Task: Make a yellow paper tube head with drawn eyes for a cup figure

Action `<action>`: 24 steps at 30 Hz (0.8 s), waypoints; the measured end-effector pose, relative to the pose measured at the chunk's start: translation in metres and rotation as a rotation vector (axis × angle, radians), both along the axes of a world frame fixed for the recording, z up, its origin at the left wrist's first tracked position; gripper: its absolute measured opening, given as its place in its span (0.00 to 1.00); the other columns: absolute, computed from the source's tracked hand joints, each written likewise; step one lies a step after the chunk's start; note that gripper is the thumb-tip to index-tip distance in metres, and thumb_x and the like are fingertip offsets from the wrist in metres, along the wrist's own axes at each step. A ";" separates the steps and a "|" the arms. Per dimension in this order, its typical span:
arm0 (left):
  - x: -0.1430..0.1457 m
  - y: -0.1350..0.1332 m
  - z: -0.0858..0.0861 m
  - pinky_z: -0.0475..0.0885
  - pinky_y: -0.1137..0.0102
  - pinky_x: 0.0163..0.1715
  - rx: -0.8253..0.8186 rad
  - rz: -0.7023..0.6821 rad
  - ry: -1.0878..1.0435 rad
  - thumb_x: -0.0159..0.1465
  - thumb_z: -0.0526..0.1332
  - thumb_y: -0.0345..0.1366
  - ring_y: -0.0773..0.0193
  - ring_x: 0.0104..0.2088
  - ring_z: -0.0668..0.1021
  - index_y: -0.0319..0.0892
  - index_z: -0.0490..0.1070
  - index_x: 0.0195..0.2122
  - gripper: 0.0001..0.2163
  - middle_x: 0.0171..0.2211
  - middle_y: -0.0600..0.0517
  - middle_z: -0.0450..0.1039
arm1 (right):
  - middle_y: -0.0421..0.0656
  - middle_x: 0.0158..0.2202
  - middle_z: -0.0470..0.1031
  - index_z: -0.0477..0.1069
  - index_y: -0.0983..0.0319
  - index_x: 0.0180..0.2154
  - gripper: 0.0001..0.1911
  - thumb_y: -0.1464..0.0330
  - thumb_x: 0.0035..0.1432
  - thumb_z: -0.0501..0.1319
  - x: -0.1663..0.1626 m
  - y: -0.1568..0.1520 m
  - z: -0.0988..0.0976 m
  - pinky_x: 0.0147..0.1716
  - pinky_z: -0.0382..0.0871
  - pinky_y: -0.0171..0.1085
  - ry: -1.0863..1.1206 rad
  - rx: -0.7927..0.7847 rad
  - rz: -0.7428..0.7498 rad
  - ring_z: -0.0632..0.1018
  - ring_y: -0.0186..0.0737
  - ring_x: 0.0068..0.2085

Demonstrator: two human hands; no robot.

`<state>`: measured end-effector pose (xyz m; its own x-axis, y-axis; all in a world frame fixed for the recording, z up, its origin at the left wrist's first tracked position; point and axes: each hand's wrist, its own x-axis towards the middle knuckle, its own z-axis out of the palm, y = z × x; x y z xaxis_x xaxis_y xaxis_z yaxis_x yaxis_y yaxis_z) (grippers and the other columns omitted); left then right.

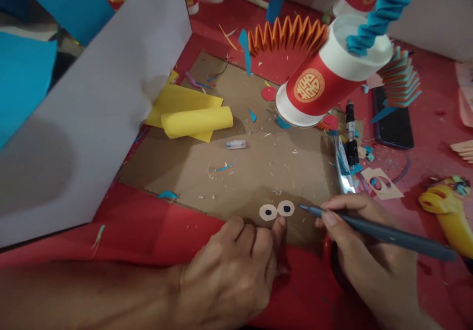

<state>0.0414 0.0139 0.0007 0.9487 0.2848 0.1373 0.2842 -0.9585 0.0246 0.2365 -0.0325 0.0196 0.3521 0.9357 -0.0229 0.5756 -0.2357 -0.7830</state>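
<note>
Two white paper eyes with black pupils lie side by side at the front edge of the cardboard: a left paper eye and a right paper eye. My left hand has its fingers curled, and one outstretched fingertip presses at the lower edge of the right paper eye. A dark felt-tip pen is pinched in my right hand, its tip just to the right of that eye. Scissors lie partly beneath my right hand, a red handle showing.
Scraps litter the cardboard on the red table. A yellow paper roll and a pen cap rest there. Behind stands a tilted red-white paper cup with folded paper limbs. A white panel rises left; a phone lies right.
</note>
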 end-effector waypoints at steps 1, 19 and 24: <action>0.000 0.000 0.000 0.64 0.66 0.26 0.002 0.006 -0.007 0.67 0.53 0.37 0.64 0.27 0.71 0.25 0.63 0.57 0.22 0.29 0.50 0.68 | 0.37 0.24 0.73 0.70 0.57 0.34 0.01 0.67 0.59 0.59 0.000 -0.001 -0.001 0.13 0.61 0.29 0.021 -0.003 -0.025 0.72 0.32 0.19; -0.020 0.002 0.010 0.58 0.67 0.20 0.085 -0.015 -0.071 0.61 0.53 0.24 0.65 0.21 0.68 0.27 0.71 0.48 0.15 0.23 0.50 0.68 | 0.37 0.27 0.77 0.70 0.56 0.36 0.05 0.71 0.55 0.62 -0.020 -0.004 0.012 0.17 0.69 0.30 -0.126 0.058 0.268 0.74 0.32 0.21; -0.020 -0.001 0.007 0.59 0.66 0.20 0.091 -0.002 -0.070 0.61 0.53 0.24 0.65 0.22 0.69 0.27 0.70 0.51 0.17 0.25 0.49 0.70 | 0.40 0.29 0.78 0.71 0.56 0.35 0.03 0.69 0.56 0.60 -0.021 -0.007 0.006 0.22 0.72 0.34 -0.208 0.091 0.175 0.77 0.36 0.25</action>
